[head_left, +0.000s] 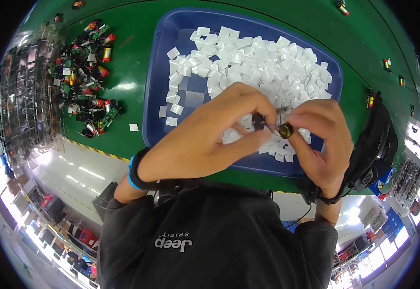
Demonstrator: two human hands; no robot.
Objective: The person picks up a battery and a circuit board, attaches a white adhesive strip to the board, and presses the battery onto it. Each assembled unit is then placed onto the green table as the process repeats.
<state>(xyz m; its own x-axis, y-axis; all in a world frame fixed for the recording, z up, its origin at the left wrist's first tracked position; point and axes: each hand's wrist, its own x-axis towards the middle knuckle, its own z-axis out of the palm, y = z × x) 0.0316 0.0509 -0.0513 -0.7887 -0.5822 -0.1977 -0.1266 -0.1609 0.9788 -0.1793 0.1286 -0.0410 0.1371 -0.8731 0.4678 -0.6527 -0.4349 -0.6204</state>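
Both of my hands meet over the right half of a blue tray (148, 108) full of small white square pieces (248, 62). My left hand (210, 135) pinches a small black part (258, 121) between thumb and fingers. Close beside it, the thumb and forefinger of my right hand (326, 137) grip a small round part (285, 130), dark with a yellowish sheen. Thin dark wire runs between the two parts. Fingers partly cover both parts, so their exact kind cannot be made out.
Left of the tray, a heap of wired red-and-gold cylinders and green circuit boards (109, 115) lies on the green table (128, 58). Shiny stacked plastic packs (24, 96) stand at far left. A black bag-like thing (376, 137) sits at right, near several loose cylinders (387, 64).
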